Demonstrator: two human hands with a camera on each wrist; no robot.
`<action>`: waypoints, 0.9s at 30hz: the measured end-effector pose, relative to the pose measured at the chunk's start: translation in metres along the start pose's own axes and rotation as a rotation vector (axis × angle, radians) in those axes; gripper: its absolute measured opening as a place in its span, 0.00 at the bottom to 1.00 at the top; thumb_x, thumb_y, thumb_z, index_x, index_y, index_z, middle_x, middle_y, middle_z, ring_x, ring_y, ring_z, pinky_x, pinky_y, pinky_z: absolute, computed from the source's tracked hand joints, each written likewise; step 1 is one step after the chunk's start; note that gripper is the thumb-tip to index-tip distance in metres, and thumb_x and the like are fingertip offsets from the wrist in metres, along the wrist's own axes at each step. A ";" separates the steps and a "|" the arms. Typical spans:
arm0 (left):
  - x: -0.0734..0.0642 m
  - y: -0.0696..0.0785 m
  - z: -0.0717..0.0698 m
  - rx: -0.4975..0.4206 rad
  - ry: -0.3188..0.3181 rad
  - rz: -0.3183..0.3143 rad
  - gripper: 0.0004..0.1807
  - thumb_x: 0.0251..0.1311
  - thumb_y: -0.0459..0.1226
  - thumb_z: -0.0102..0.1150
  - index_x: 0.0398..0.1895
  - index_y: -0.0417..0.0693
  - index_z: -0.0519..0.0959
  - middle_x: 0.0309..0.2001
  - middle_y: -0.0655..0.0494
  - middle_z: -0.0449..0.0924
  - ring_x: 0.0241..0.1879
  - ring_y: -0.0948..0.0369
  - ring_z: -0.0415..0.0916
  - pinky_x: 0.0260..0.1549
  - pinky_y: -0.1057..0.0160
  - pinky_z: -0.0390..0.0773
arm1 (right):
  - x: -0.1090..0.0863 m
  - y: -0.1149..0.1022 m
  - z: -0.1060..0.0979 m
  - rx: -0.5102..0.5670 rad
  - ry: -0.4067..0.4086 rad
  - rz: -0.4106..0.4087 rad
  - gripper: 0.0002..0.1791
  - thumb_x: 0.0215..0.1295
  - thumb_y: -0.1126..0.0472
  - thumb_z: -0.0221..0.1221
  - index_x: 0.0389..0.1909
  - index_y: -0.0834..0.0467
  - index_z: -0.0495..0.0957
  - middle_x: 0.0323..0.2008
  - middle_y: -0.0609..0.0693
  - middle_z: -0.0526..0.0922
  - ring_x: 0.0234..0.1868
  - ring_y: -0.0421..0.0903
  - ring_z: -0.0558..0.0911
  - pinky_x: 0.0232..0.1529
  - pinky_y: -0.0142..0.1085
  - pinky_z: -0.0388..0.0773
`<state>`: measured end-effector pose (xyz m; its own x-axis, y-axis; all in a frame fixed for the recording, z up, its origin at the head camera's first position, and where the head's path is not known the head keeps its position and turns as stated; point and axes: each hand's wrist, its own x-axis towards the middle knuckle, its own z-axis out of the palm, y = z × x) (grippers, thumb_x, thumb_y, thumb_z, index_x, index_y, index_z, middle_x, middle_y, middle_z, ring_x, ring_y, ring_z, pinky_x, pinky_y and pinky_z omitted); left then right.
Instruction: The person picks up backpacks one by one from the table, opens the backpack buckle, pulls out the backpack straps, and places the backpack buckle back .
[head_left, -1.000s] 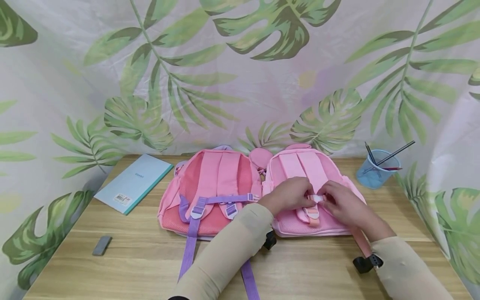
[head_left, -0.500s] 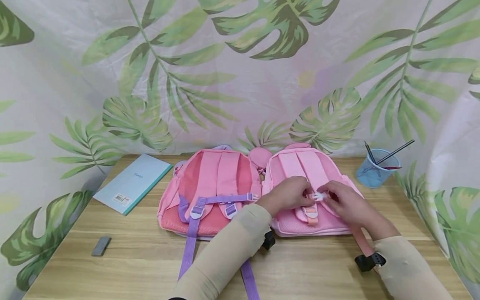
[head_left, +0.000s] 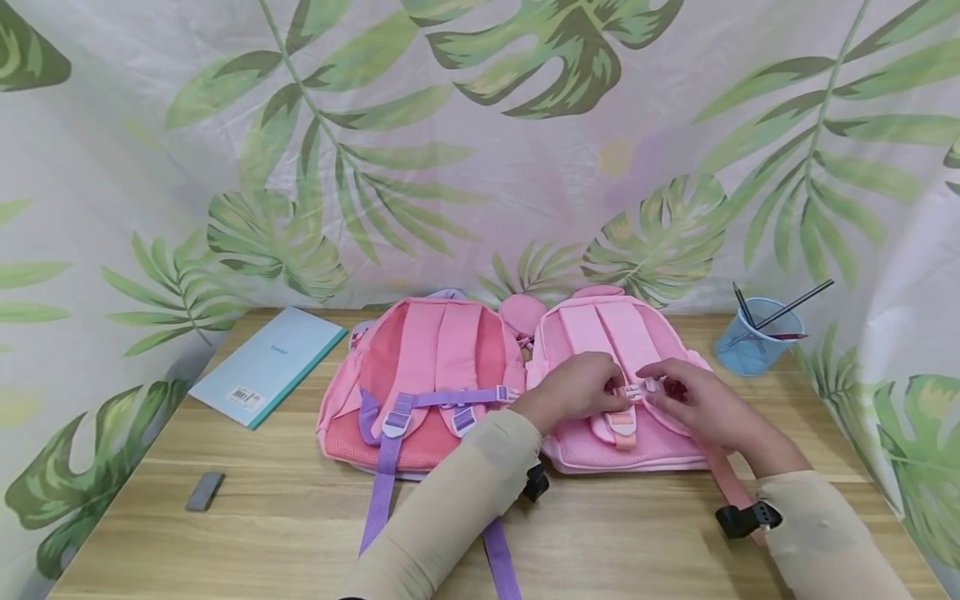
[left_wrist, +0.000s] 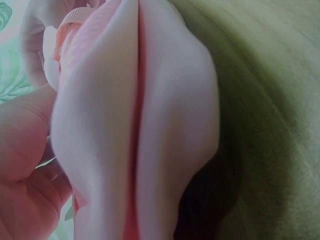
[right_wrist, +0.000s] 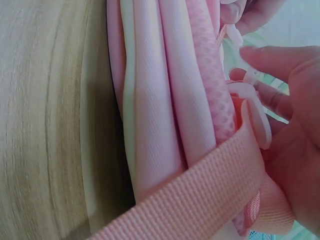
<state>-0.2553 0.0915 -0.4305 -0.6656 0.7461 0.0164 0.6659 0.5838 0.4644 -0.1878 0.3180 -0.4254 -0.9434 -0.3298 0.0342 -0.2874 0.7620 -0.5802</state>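
On the right of the head view, a light pink backpack (head_left: 660, 457) lies with its padded shoulder straps (head_left: 588, 332) facing up. My left hand (head_left: 577, 390) pinches one half of its white chest-strap buckle (head_left: 634, 392). My right hand (head_left: 697, 402) holds the other white buckle half (head_left: 651, 385) between thumb and finger. The halves look slightly apart, with prongs showing on the left one. In the right wrist view, a peach webbing strap (right_wrist: 200, 185) crosses below my right hand. The pink fabric (left_wrist: 100, 125) hides most of the left-hand grip in the left wrist view.
A darker pink backpack (head_left: 412, 457) with purple straps (head_left: 382, 483) lies to the left, its chest strap fastened. Beyond it are a light blue notebook (head_left: 273, 362) and a grey eraser (head_left: 205, 492). A blue mesh cup (head_left: 753, 350) with pencils stands at the back right.
The buckle halves were together a second ago; now they have come apart, prongs showing. My right hand has shifted slightly right, while my left hand has stayed nearly still.
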 end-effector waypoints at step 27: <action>0.000 -0.001 0.004 0.062 -0.010 -0.006 0.12 0.73 0.50 0.69 0.41 0.53 0.87 0.36 0.62 0.79 0.36 0.66 0.73 0.38 0.70 0.72 | -0.006 0.012 -0.009 -0.159 0.071 -0.009 0.10 0.68 0.64 0.71 0.49 0.57 0.88 0.45 0.51 0.87 0.48 0.50 0.74 0.48 0.45 0.69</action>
<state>-0.2546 0.0925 -0.4342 -0.6664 0.7456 0.0049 0.6817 0.6066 0.4090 -0.1870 0.3345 -0.4251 -0.9482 -0.3016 0.0994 -0.3136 0.8397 -0.4434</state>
